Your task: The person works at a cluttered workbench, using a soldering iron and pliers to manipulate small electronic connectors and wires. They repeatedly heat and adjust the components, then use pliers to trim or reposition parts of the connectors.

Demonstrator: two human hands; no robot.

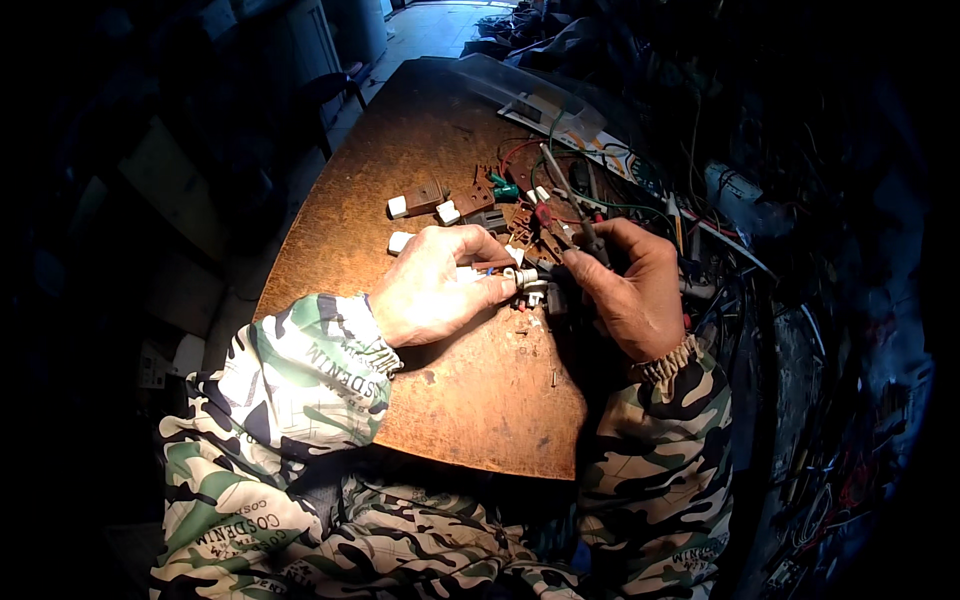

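My left hand (440,287) is closed, thumb and fingers pinching a small white ring-ended plastic part (522,277) just above the tabletop. Directly beside that part are a small dark block (556,298) and a few white and red bits. My right hand (632,292) is closed around a slim grey rod-like tool (567,182), whose long light end points up and away to the left. The fingers hide the tool's lower part, so I cannot tell its exact kind. Beyond my hands lie several flat brown pieces with white ends (420,200) and a green component (503,188).
A worn brown wooden table (470,420) carries the work, with small screws (553,379) near my hands. A clear plastic case (530,95) sits at the far end. Tangled wires and tools crowd the right side. A dark chair (325,92) stands beyond the left edge.
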